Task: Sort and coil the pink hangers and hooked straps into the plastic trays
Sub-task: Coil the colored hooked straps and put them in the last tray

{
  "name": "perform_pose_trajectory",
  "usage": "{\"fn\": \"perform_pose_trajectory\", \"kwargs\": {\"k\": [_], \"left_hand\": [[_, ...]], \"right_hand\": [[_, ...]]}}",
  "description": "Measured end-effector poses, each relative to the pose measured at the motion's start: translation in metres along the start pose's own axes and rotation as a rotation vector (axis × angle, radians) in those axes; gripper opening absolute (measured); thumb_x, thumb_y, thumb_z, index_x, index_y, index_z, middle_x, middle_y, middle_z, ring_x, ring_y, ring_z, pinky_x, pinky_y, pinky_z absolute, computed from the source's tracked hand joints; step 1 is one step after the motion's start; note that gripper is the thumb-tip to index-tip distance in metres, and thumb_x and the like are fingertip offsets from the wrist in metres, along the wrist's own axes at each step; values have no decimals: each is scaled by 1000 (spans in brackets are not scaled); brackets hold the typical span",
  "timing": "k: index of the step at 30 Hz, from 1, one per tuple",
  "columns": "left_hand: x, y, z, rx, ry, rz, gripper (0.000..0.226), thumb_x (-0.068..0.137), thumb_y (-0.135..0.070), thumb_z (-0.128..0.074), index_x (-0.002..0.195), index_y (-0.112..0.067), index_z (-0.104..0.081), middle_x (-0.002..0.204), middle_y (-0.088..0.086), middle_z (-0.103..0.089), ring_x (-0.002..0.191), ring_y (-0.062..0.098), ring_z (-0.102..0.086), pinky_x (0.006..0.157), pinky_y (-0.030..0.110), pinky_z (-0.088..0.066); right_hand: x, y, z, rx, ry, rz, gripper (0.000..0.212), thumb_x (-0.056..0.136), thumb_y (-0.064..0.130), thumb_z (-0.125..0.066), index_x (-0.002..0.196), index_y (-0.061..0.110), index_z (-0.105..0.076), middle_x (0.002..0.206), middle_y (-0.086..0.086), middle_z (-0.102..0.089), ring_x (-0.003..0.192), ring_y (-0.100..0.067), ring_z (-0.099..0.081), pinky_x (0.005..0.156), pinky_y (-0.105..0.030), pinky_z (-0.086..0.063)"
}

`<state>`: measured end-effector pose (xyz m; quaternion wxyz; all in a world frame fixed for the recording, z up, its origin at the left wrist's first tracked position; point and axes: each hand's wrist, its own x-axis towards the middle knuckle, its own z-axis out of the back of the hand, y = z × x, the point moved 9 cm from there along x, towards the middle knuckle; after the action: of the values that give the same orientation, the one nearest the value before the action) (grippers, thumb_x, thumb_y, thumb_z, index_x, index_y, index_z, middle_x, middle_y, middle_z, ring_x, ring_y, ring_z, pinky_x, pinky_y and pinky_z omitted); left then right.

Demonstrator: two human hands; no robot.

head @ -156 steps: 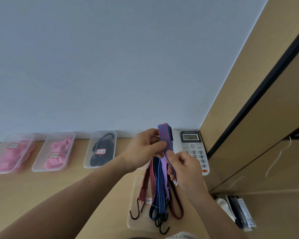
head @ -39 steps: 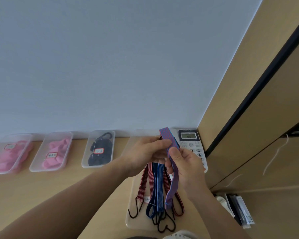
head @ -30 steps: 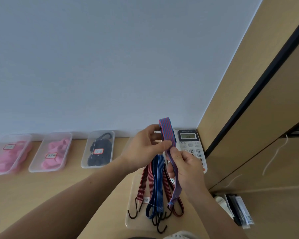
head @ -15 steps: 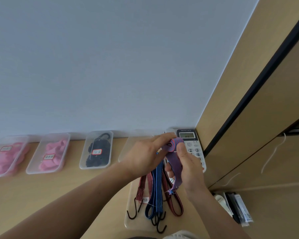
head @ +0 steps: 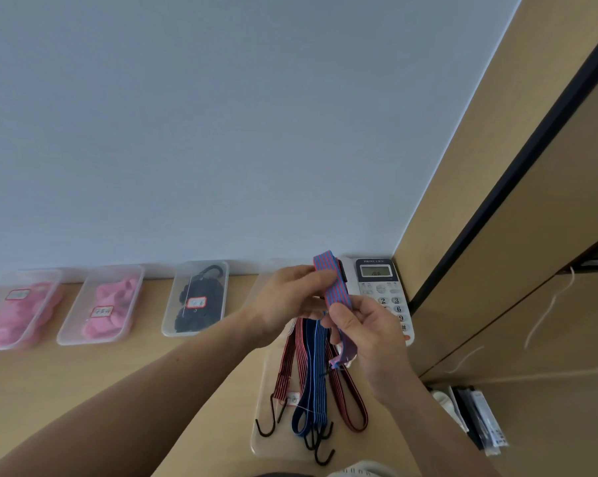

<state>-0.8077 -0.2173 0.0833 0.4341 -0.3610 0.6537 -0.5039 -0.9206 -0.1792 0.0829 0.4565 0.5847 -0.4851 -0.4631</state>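
Hooked straps (head: 311, 373), red-striped and blue, lie lengthwise in the clear plastic tray (head: 258, 442) directly under both hands, their black hooks (head: 321, 452) at the near end, back past the right wrist. Above them the right hand (head: 366, 335) has its thumb and curled fingers closed on the hanging tail of a blue-and-red striped strap (head: 330, 280). The left hand (head: 287, 297), close beside it, pinches the strap's folded loop, which stands up above its fingertips. Half a second ago that loop was tucked down into a tight roll between the fingers. It has now been drawn up again, and the tail below the right hand is shorter than a second ago, so the coil looks well along, though not yet finished or set down. Just beyond the right hand sits a white desk telephone (head: 377, 287). Well off past the left hand stand a tray of black coiled things (head: 196, 304) and two trays of pink hangers (head: 110, 304).
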Motion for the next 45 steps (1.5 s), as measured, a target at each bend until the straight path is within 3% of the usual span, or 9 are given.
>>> {"fn": "perform_pose_trajectory", "kwargs": {"k": [10,18,22,28,33,37,39,42,45], "left_hand": [[-3,-19,14,-110,-178,-163,36,86,-3,-70,121,-3,-60,104,10,-75,84,24,-74,71,33,-59],[-14,-27,13,557,-311,-385,47,76,-45,-69,117,-57,-48,115,-27,-64,93,1,-70,77,36,-59],[-20,-34,-2,805,-281,-529,44,85,-42,-62,126,-45,-46,110,-14,-66,88,9,-66,77,35,-57],[-29,-44,-17,913,-159,-703,54,82,3,-60,134,-12,-58,128,2,-64,108,12,-62,93,30,-50],[-22,-29,-3,593,-118,-443,62,75,-1,-52,134,-20,-58,139,2,-55,127,8,-53,106,34,-44],[-10,-2,10,57,-159,-54,43,93,-26,-59,135,-20,-56,127,1,-64,114,10,-61,102,37,-46],[-9,5,1,37,-53,87,43,89,-49,-55,105,-12,-68,97,8,-70,87,17,-65,89,37,-46],[-10,1,-11,-5,79,69,40,92,-48,-53,84,-12,-68,68,10,-64,64,20,-56,76,30,-47],[-4,-5,1,-84,-24,1,31,85,-36,-62,95,-7,-68,81,10,-71,69,22,-61,87,43,-47]], "right_hand": [[1,-15,7,-141,-46,-68,41,75,46,-67,78,5,-66,58,-9,-66,45,-17,-54,40,-23,-44],[1,-14,9,-30,-69,-86,56,81,59,-49,74,6,-66,57,-14,-63,42,-19,-53,43,-28,-37],[2,-14,8,-17,-52,-95,67,77,75,-45,69,12,-68,60,-15,-65,44,-20,-54,44,-24,-40],[4,-17,5,32,-37,-105,68,64,78,-53,74,14,-73,63,-16,-65,47,-23,-54,48,-30,-38],[6,-14,5,66,-28,-75,55,74,66,-62,76,12,-71,67,-15,-64,50,-20,-51,48,-30,-34],[5,-6,0,42,14,-8,40,82,51,-58,79,13,-68,73,-13,-68,51,-16,-53,47,-27,-37],[3,-4,-2,25,38,13,36,87,44,-56,81,12,-68,76,-12,-69,56,-16,-57,50,-26,-41],[2,-4,-3,12,58,14,37,90,40,-55,90,4,-66,80,-12,-70,61,-18,-60,56,-24,-47],[3,-6,-1,7,41,-16,36,91,39,-60,96,4,-67,80,-14,-71,59,-19,-62,56,-24,-50]]}}
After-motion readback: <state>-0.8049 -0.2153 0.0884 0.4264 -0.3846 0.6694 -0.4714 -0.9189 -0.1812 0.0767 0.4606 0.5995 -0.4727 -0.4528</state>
